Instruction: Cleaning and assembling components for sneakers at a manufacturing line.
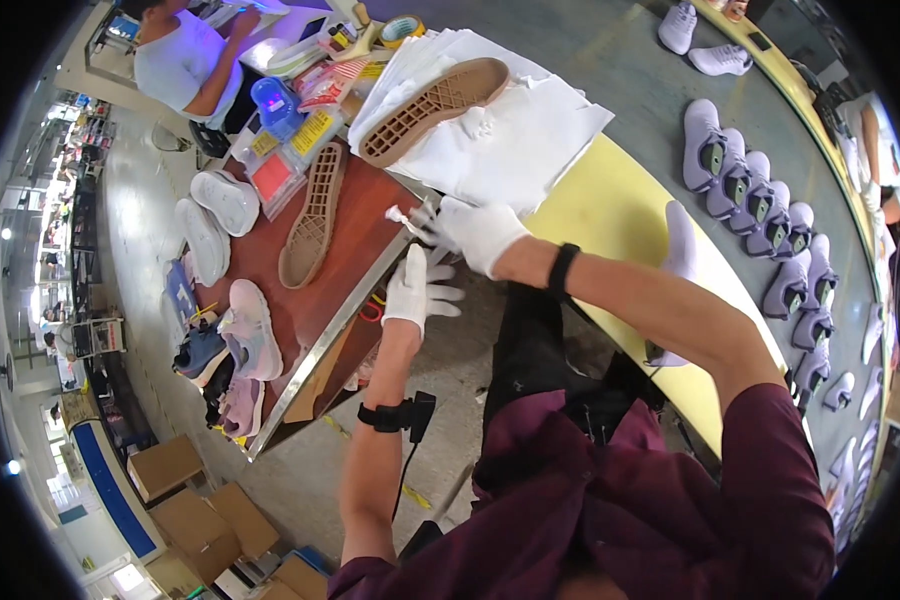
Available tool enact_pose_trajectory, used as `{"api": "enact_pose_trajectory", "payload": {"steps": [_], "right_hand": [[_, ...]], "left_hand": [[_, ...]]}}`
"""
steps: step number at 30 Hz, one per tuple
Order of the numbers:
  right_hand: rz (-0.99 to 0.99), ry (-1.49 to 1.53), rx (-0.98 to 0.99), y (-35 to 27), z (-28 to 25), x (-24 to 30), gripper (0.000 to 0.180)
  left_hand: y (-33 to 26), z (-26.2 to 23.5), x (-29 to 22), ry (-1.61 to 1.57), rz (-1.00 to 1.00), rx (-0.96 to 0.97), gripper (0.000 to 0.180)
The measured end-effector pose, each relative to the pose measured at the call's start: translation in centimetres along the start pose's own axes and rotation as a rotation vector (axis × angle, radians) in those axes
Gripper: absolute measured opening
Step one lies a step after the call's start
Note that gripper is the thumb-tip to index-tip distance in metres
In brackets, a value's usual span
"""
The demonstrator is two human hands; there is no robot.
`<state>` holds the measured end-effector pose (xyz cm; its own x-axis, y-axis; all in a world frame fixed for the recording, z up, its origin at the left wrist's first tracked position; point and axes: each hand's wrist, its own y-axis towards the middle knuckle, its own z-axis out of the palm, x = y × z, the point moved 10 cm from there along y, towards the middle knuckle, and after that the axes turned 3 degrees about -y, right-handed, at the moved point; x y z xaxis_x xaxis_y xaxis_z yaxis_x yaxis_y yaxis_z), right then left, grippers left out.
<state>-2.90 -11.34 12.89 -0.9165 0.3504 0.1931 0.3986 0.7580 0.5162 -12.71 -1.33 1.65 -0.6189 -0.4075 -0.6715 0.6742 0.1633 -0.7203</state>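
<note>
My left hand (410, 292) and right hand (482, 235), gloved in plain white, between a red-brown tabletop (365, 212) and a pale yellow bench (610, 185).
From my hands: at twelve o'clock, a tan lattice-patterned sole (435, 108); at one, white sheets (510, 170); at three, lavender shoes (703, 140) with dark patches; at four, my maroon sleeve (775, 470); at ten, another tan lattice sole (315, 214).
</note>
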Motion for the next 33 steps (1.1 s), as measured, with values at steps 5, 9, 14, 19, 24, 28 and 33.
{"api": "enact_pose_trajectory", "payload": {"steps": [5,9,14,19,24,28,33], "right_hand": [[0.219,0.244,0.081,-6.4,-9.1,4.8,0.012],[0.463,0.315,0.161,-13.7,-12.7,5.0,0.016],[0.682,0.332,-0.023,-20.7,-18.4,5.5,0.019],[0.968,0.472,-0.175,-29.6,-20.3,5.8,0.017],[1.535,1.155,-0.244,-36.8,-20.2,6.5,0.016],[1.513,1.273,-0.364,-37.2,-20.7,6.1,0.016],[1.491,0.64,0.003,-39.0,-23.7,4.1,0.025]], "left_hand": [[-1.8,8.6,3.6,-0.118,0.17,0.516,0.062],[-6.3,13.8,7.1,-0.35,-0.141,0.782,0.041],[-7.1,17.3,10.6,0.083,0.106,0.603,0.035],[-11.5,22.8,12.1,0.41,0.111,0.596,0.048],[-15.0,26.6,10.9,0.426,0.402,0.804,0.059],[-17.7,28.9,15.3,0.667,0.182,0.877,0.075],[-15.5,27.6,16.5,1.044,0.201,0.701,0.035]]}}
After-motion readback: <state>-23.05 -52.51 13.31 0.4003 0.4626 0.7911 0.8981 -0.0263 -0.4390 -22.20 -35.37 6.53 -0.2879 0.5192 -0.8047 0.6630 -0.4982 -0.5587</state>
